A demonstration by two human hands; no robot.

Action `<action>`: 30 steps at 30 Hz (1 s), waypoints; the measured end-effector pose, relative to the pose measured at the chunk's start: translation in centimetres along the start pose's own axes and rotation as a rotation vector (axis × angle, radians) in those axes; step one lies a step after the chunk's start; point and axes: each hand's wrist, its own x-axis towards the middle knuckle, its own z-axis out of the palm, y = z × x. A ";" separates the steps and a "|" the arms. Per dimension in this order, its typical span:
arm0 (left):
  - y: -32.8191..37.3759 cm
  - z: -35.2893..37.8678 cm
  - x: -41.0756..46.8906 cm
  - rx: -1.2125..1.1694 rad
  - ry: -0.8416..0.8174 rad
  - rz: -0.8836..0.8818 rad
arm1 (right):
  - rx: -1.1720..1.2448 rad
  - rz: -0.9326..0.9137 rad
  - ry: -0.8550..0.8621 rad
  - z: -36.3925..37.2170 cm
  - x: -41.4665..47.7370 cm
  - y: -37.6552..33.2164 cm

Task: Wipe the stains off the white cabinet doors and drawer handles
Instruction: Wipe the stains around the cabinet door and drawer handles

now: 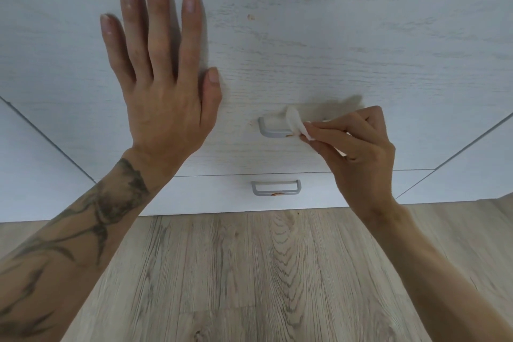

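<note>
White wood-grain drawers, grey handles with orange-brown stains, a white pad, a pale oak-patterned floor.

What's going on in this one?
A person is wiping white drawers. The left hand lies flat on the drawer front; the right hand pinches a white pad against the middle handle, beside an orange smear. The lower handle and the front above also show stains.

Looks like a home kitchen: white woodgrain drawer fronts with grey handles, wood-look floor right below.
</note>
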 end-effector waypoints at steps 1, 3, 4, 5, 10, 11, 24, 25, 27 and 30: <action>0.0 0.0 0.0 -0.002 -0.004 0.001 | 0.007 -0.012 0.000 0.5 0.2 -0.4; 0.0 -0.1 0.1 -0.003 -0.007 0.001 | 0.019 -0.069 -0.014 1.0 0.5 -0.6; 0.0 -0.1 0.1 -0.006 -0.009 0.000 | 0.019 -0.085 -0.027 0.8 0.5 -0.4; 0.0 -0.1 0.1 -0.010 -0.012 0.000 | 0.015 -0.083 -0.037 0.5 0.5 -0.1; 0.0 -0.1 0.0 -0.004 -0.024 -0.006 | 0.047 0.033 0.015 1.2 -0.1 -1.1; 0.0 -0.1 0.0 -0.004 -0.023 -0.004 | 0.056 0.012 0.015 1.9 0.1 -1.7; 0.0 -0.1 0.0 0.022 -0.023 0.005 | 0.043 -0.085 -0.019 3.0 0.8 -2.3; 0.0 -0.1 0.0 0.024 -0.022 0.003 | 0.027 -0.100 -0.027 2.7 0.8 -1.9; 0.0 -0.2 0.1 0.027 -0.020 0.001 | 0.010 -0.059 -0.027 1.8 0.4 -1.2; -0.1 -0.3 0.1 0.039 -0.024 0.002 | 0.036 0.097 0.020 0.5 -0.6 -1.1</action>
